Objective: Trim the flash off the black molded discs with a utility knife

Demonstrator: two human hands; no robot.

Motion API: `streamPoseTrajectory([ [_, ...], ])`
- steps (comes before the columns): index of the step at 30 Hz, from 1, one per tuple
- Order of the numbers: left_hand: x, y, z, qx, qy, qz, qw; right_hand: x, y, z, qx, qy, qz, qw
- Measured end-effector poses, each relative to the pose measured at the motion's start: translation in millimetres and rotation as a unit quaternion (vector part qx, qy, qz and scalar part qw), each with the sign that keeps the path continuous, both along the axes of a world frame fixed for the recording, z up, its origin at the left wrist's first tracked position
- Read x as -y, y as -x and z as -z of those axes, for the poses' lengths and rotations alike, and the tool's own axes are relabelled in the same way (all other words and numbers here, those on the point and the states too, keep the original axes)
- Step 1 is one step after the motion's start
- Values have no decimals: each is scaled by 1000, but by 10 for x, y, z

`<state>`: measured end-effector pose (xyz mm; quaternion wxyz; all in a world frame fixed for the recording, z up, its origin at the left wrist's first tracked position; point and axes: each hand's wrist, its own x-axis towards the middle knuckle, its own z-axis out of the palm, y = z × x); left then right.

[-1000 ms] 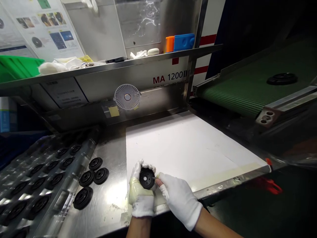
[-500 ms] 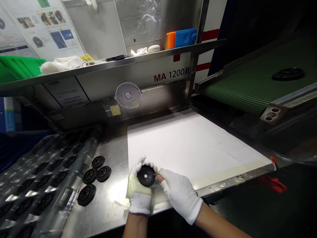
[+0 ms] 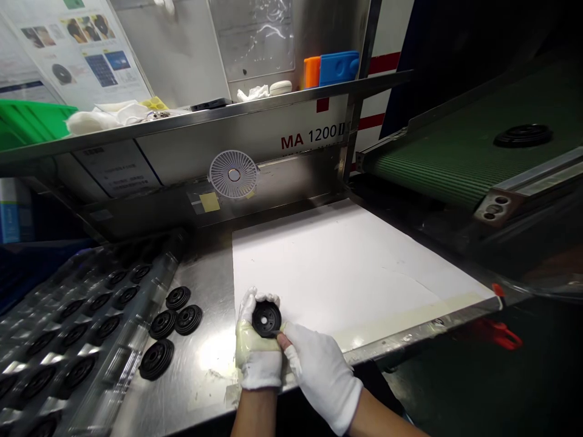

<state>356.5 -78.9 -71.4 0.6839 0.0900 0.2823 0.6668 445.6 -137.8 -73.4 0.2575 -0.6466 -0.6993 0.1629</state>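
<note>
My left hand point(image 3: 257, 355), in a white glove with a yellowish palm, is closed around a round black grooved wheel point(image 3: 266, 319). The wheel's hollow face, with a small hole at its centre, is turned up toward me. My right hand point(image 3: 319, 370), gloved in white with a bare thumb tip, pinches at the wheel's lower right edge. A thin dark tip seems to show at those fingers, but what they hold is too small to make out. Left of my hands, several similar black wheels point(image 3: 188, 320) lie on the metal table point(image 3: 204, 273).
Clear plastic trays point(image 3: 98, 358) with black wheels in their pockets stand at left. A white sheet point(image 3: 328, 267) covers the table's right part. Behind are a small fan point(image 3: 234, 174) and a shelf point(image 3: 255, 102). At right runs a green conveyor point(image 3: 437, 164) carrying another black wheel point(image 3: 523, 135).
My right hand has shifted down and left along the wheel's rim, from its right side to its lower right. The wheel stays in my left hand. The whole view has moved slightly.
</note>
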Motion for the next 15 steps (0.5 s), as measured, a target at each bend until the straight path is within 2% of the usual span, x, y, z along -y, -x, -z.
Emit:
streamPoseTrajectory([
  [4, 40, 19, 44, -56, -26, 7, 998, -12, -62, 7, 10, -17, 22, 1000],
  [7, 51, 23, 50, -104, -59, -11, 993, -14, -89, 21, 13, -22, 24, 999],
  [12, -8, 5, 27, 0, 6, -13, 1000, 26, 15, 39, -13, -6, 21, 1000],
  [15, -23, 13, 0, 15, 12, -23, 1000, 39, 74, 22, -19, 1, 14, 1000],
])
